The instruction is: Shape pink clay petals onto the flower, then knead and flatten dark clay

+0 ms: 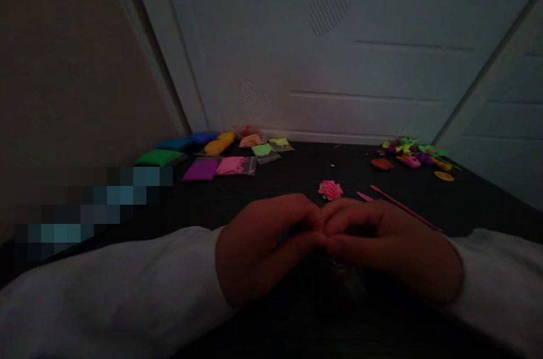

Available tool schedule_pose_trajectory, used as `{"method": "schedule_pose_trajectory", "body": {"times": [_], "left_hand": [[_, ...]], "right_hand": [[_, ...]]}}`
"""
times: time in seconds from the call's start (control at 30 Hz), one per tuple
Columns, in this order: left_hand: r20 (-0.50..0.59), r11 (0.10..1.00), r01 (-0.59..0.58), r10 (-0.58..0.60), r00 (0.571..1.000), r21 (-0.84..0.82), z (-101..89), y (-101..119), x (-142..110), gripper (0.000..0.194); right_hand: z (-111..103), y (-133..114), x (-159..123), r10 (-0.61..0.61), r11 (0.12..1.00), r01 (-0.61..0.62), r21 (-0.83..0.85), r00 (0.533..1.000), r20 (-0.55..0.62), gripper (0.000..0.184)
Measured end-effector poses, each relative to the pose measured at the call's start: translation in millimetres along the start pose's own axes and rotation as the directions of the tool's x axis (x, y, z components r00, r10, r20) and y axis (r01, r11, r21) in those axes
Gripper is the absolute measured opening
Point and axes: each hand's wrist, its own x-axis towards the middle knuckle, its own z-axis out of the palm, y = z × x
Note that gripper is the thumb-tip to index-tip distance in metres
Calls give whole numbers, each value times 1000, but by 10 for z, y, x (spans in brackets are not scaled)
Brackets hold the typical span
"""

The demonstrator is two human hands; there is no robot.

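Note:
My left hand [271, 243] and my right hand [382, 240] meet fingertip to fingertip above the dark table [280, 319]. The fingers of both are bent and pinched together. Whatever lies between the fingertips is hidden or too small to make out. Just beyond them sits a pink clay flower [330, 189] with bits of green at its edge. Behind my right hand lie a long thin pink modelling tool [405, 207] and the tip of a shorter pink tool [363, 196].
Bags of coloured clay, among them a purple bag [201, 170], a pink bag [232, 165] and a green bag [160, 157], lie at the back left. Several small clay pieces [410, 161] are heaped at the back right beside a reddish lump [382, 164]. A white panel [271, 48] rises behind the table.

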Motion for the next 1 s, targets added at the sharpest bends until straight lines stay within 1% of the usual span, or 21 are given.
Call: {"method": "schedule_pose_trajectory", "body": {"times": [0.13,0.3,0.47,0.63,0.7,0.8,0.9,1.0], "left_hand": [[12,1000,11,-11,1000,8,13,9,-7,8],[7,1000,28,-28,1000,6,24,17,-14,10],[-17,1000,2,-2,1000,-5,27,24,-20,9],[-17,1000,6,-6,1000,-10,24,13,-20,9],[-11,1000,5,-5,1000,-18,15,3,-14,10],[8,1000,6,-6,1000,-11,0,-11,-7,9],[27,1000,-7,7,1000,15,-4,-26,-9,10],[22,998,-40,39,999,39,5,-39,-16,10]], "right_hand": [[-19,9,-6,-31,997,33,-71,999,24,7],[-25,-4,-28,-109,974,117,-191,993,52,8],[-28,-37,-34,-134,955,146,-258,989,63,15],[-38,-54,-40,-152,926,170,-337,985,78,22],[-45,-48,-44,-158,929,164,-331,986,46,23],[-59,-35,-43,-143,951,139,-277,990,3,20],[-65,-33,-32,-119,970,121,-212,993,27,16],[-55,-38,-21,-79,980,86,-178,996,46,11]]}}
